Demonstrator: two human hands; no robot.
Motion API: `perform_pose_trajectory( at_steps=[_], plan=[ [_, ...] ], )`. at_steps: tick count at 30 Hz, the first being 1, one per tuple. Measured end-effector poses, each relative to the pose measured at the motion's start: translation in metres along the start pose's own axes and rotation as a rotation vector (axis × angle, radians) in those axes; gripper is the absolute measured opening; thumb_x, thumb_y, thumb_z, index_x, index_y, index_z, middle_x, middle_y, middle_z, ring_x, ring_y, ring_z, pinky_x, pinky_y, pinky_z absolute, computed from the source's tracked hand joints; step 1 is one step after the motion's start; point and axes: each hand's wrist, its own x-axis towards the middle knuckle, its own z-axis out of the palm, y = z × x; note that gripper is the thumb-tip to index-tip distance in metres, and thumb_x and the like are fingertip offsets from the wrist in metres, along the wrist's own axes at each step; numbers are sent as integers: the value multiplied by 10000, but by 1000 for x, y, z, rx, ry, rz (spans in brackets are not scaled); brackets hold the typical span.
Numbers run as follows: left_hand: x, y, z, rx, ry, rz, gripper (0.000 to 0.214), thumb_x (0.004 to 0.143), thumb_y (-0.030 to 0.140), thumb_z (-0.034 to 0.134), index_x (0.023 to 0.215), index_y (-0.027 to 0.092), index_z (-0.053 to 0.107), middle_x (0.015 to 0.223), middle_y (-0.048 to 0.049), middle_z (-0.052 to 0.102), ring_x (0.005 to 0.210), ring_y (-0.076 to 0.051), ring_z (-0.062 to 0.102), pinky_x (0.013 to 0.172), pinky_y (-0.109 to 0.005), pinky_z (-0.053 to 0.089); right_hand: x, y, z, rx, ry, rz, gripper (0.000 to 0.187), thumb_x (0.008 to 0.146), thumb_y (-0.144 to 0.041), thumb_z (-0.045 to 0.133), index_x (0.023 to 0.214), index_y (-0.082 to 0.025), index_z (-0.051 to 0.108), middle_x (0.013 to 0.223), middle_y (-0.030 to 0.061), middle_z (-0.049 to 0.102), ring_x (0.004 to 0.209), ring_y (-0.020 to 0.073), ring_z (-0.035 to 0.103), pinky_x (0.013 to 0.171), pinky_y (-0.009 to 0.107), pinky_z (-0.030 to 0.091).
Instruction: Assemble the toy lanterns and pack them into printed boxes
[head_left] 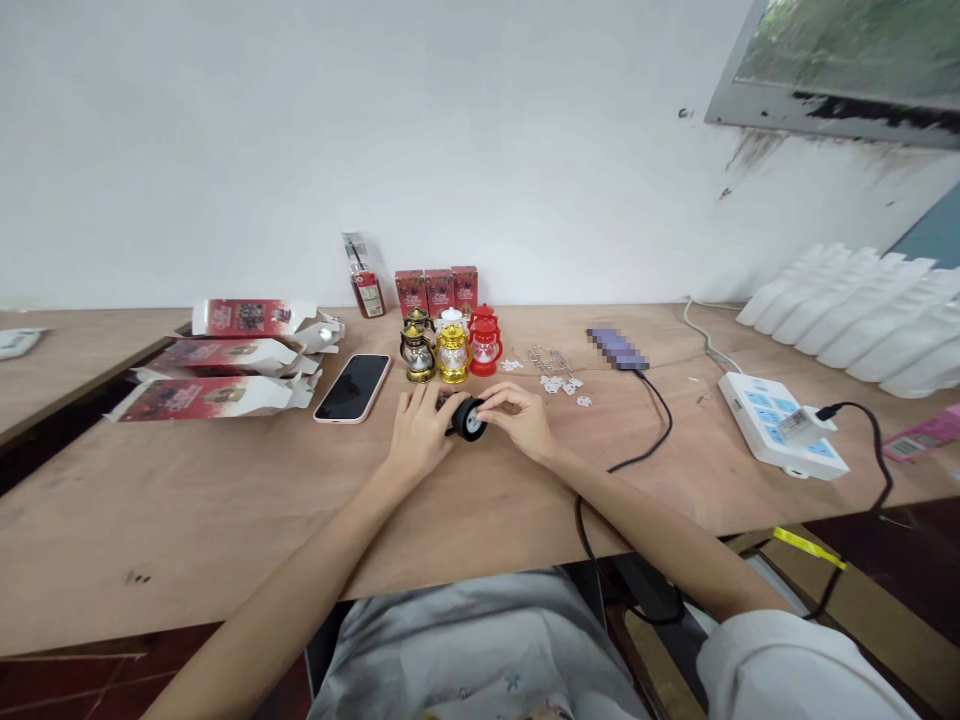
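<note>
My left hand (pixel 420 430) and my right hand (pixel 521 418) meet over a small black lantern (pixel 469 418) lying on its side on the wooden table (pixel 225 510). Both hands have their fingers curled round it, the left at its top end, the right at its base. Just behind stand several small toy lanterns: a dark gold one (pixel 418 352), a yellow gold one (pixel 453 352) and a red one (pixel 484 342). A phone (pixel 353 387) lies face up to the left of my left hand.
Three red boxes (pixel 438 291) stand at the wall. Flat unfolded red cartons (pixel 225 365) lie at left. Small white bits (pixel 559 383) are scattered right of the lanterns. A white power strip (pixel 780 422) with black cables and stacked white pieces (pixel 855 310) sit at right.
</note>
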Motion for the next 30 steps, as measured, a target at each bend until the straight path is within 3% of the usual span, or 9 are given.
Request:
perform_pose_trajectory(
  at_steps=[9, 12, 15, 19, 23, 27, 30],
  plan=[
    [0, -3, 3, 24, 18, 18, 370, 783, 166, 542, 1146, 229, 575, 1121, -107, 607, 1008, -280, 533, 748, -380, 343, 1, 4, 3, 124, 1, 93, 292, 568, -354, 805, 674, -204, 577, 808, -3, 617, 800, 141, 614, 807, 301, 505],
    [1, -5, 5, 21, 65, 34, 346, 837, 147, 479, 1159, 233, 572, 1176, -96, 612, 1060, -262, 544, 810, -389, 333, 2, 4, 2, 146, -42, 194, 360, 558, -392, 805, 747, -214, 556, 796, -23, 617, 769, 128, 610, 766, 286, 516],
    [3, -9, 5, -2, 175, 40, 385, 908, 140, 375, 1258, 241, 501, 1230, -91, 604, 1154, -234, 525, 911, -406, 281, 2, 5, 3, 292, -164, 366, 406, 616, -502, 743, 821, -218, 537, 770, -21, 637, 701, 131, 631, 721, 306, 530],
    [4, -10, 3, -6, 266, 203, 414, 953, 156, 328, 1347, 263, 396, 1245, -64, 605, 1197, -196, 517, 982, -399, 199, -3, 5, 7, 510, -309, 544, 438, 683, -593, 651, 841, -208, 514, 731, 9, 663, 687, 167, 666, 732, 354, 532],
    [4, -6, 5, 49, 359, 359, 417, 949, 172, 382, 1353, 275, 384, 1245, -35, 606, 1199, -166, 516, 1026, -360, 156, -7, 0, 11, 517, -372, 560, 444, 626, -417, 768, 967, -211, 572, 953, 32, 671, 908, 198, 647, 854, 370, 491],
    [6, -9, 8, 79, 487, 159, 454, 918, 136, 390, 1361, 237, 386, 1272, -72, 584, 1234, -187, 475, 1033, -363, 157, -6, 0, 12, 383, -302, 447, 512, 551, -251, 813, 1013, -218, 596, 1071, 12, 646, 1059, 203, 573, 990, 360, 389],
    [9, -23, 0, 82, 443, -54, 444, 881, 157, 417, 1322, 206, 443, 1304, -120, 546, 1265, -239, 427, 1016, -410, 173, -3, 8, 10, 203, -191, 389, 583, 502, -250, 827, 1023, -213, 567, 1080, 22, 641, 1029, 206, 578, 975, 372, 393]
  ],
)
